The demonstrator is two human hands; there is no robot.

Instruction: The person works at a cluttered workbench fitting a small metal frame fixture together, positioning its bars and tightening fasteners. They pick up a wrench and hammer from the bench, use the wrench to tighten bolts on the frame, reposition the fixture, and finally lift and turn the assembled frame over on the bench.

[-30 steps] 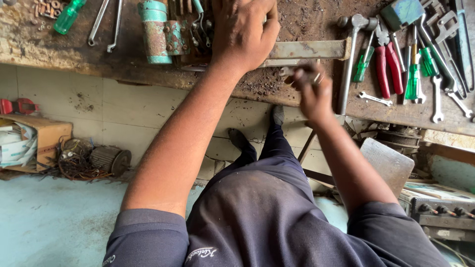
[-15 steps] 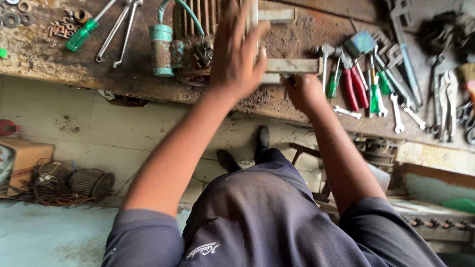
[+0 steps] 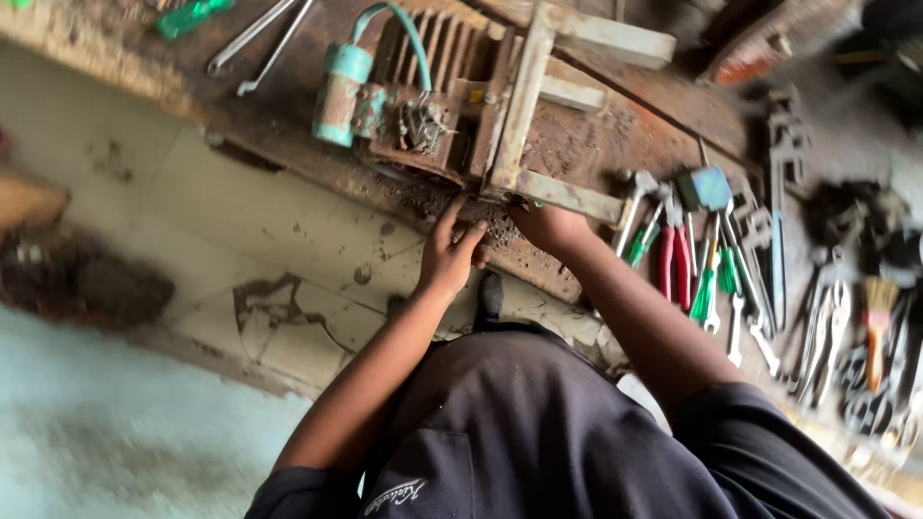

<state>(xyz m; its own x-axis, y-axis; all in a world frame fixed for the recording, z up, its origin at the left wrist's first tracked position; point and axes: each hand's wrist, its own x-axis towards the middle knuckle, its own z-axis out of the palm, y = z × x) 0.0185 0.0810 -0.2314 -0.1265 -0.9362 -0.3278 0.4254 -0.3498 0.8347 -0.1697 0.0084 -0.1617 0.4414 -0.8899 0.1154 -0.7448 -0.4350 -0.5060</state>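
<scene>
At frame centre, the left hand (image 3: 450, 258) lies with fingers loosely spread on the gritty bench edge (image 3: 288, 163), gripping nothing, while the right hand (image 3: 546, 227) curls beneath the pale rusty metal frame (image 3: 524, 106), its grasp hidden; lifting it likely needs firmer purchase.

Both arms reach forward to the near edge of the worktop (image 3: 288, 144). The left hand (image 3: 448, 258) rests there, fingers (image 3: 450, 217) extended and slightly spread. The right hand (image 3: 548, 227), just beside it, is curled at the same edge, its fingers hidden.
</scene>
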